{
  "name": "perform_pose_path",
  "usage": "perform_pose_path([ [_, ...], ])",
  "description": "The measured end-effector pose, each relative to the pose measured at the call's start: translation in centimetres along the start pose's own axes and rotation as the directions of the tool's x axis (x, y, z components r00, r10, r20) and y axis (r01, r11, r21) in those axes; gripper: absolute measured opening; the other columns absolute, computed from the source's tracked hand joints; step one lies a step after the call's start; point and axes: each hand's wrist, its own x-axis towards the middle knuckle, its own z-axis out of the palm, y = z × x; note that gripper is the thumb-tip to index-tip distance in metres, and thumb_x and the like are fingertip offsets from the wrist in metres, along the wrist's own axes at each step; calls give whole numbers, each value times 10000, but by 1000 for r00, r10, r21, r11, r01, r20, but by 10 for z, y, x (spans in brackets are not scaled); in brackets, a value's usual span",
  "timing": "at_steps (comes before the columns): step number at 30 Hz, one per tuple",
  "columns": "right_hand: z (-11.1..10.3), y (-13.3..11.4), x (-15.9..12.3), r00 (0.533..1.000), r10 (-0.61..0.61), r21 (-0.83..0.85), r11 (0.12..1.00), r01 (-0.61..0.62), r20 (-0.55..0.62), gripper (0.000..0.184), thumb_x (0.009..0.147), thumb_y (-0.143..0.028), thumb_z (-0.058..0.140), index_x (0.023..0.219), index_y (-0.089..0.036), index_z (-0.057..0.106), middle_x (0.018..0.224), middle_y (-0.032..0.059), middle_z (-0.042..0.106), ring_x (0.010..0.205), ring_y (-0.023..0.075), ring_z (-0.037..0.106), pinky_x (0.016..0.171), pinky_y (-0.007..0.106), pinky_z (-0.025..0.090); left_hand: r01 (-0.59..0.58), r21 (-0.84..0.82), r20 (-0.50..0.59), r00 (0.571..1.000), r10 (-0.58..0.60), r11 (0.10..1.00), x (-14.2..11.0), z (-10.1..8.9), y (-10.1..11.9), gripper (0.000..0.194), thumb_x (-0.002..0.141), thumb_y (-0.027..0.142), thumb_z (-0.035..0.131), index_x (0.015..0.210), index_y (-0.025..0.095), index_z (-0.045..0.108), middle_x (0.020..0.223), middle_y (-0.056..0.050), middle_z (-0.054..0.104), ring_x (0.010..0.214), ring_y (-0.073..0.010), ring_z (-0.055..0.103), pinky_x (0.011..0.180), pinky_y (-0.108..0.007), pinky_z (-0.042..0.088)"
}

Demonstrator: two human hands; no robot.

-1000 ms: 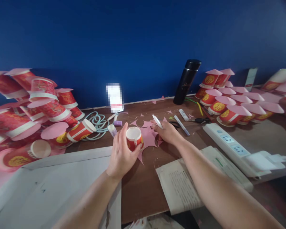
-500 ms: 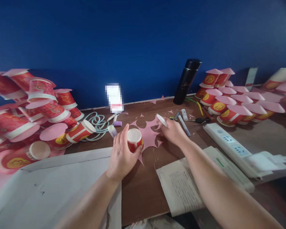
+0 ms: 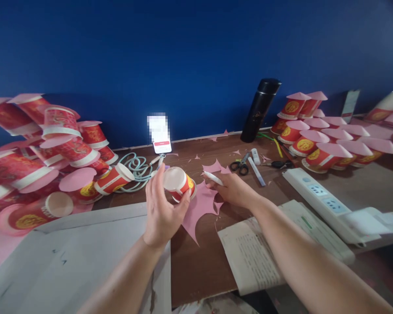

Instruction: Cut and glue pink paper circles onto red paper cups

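Note:
My left hand point(image 3: 165, 207) grips a red paper cup point(image 3: 182, 184) with a yellow emblem, thumb on one side and fingers on the other. The cup is tilted, with its whitish round end facing up. Under it lies a jagged offcut of pink paper point(image 3: 199, 205) with curved cut-outs. My right hand point(image 3: 237, 189) pinches a slim white pen-like stick point(image 3: 213, 178), pointing left toward the cup but apart from it. Just beyond that hand are black-handled scissors point(image 3: 239, 167) and another white pen-like stick point(image 3: 256, 171).
Red cups with pink paper discs pile up at left point(image 3: 62, 148) and right point(image 3: 314, 144). Against the blue wall are a lit phone point(image 3: 163, 146) and a black flask point(image 3: 260, 111). A coiled cable point(image 3: 134, 168), power strip point(image 3: 327, 203), booklet point(image 3: 249, 253) and white board point(image 3: 85, 261) surround my hands.
My left hand has tipped the cup and moved it slightly left and up. My right hand has lowered a little, and the white stick now points left. More of the pink offcut shows.

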Motion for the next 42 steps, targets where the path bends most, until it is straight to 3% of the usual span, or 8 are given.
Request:
perform_pose_path([
  [5, -4, 4, 4, 989, 133, -72, 988, -137, -60, 292, 862, -278, 510, 1093, -257, 688, 861, 44, 733, 719, 197, 655, 627, 269, 450, 16, -13, -78, 997, -17, 1000, 2, -4, -2, 844, 726, 310, 741, 1442, 162, 319, 1397, -161, 481, 1269, -307, 476, 1051, -471, 411],
  [11, -17, 18, 9, 951, 239, -135, 954, -268, -197, 358, 882, -283, 457, 1188, -219, 632, 1007, 131, 709, 881, 283, 653, 707, 339, 433, 48, -55, -50, 997, -51, 997, 2, -3, -1, 835, 735, 291, 731, 1449, 177, 312, 1414, -156, 468, 1293, -309, 456, 1066, -474, 399],
  [15, -18, 16, 7, 947, 203, -89, 969, -231, -249, 384, 899, -301, 423, 1250, -300, 580, 1066, 81, 701, 913, 265, 644, 694, 313, 416, 35, -100, 6, 999, -34, 994, 0, 0, 0, 835, 745, 291, 726, 1452, 186, 296, 1417, -163, 460, 1283, -303, 470, 1061, -480, 403],
  [20, -13, 8, 5, 954, 164, -15, 985, -173, -250, 276, 863, -306, 484, 1064, -233, 658, 903, 67, 712, 775, 222, 635, 623, 278, 379, -25, -107, 37, 999, 29, 994, 1, 8, 2, 812, 767, 315, 713, 1445, 178, 288, 1386, -181, 488, 1277, -305, 476, 1054, -498, 399],
  [25, -20, 7, 5, 949, 144, 83, 989, -125, -280, 335, 868, -472, 494, 941, -189, 658, 797, 61, 692, 732, 213, 624, 633, 280, 400, 7, -87, 223, 975, 12, 996, 8, 19, 5, 786, 780, 366, 702, 1426, 164, 302, 1400, -191, 481, 1297, -318, 457, 1041, -511, 408],
  [31, -25, 11, 7, 936, 148, 205, 975, -84, -320, 448, 940, -478, 318, 1032, -209, 664, 882, 63, 706, 876, 240, 642, 750, 325, 451, 87, -101, 357, 933, -45, 991, 12, 27, 7, 775, 768, 408, 708, 1406, 183, 330, 1404, -186, 484, 1310, -338, 447, 1037, -550, 401],
  [36, -22, 15, 9, 925, 187, 275, 957, -96, -330, 413, 919, -331, 355, 1209, -208, 623, 921, 54, 710, 890, 221, 645, 794, 335, 470, 59, -90, 357, 934, -23, 994, 6, 32, 5, 772, 784, 420, 688, 1414, 170, 318, 1418, -201, 466, 1316, -334, 442, 1036, -530, 408],
  [42, -18, 18, 10, 929, 154, 328, 944, -37, -338, 482, 901, -259, 372, 1362, -239, 508, 1192, 57, 656, 950, 183, 644, 874, 335, 478, 8, -84, 339, 941, 21, 996, 1, 35, 3, 763, 798, 370, 679, 1427, 173, 294, 1428, -201, 453, 1321, -327, 435, 1042, -539, 397],
])
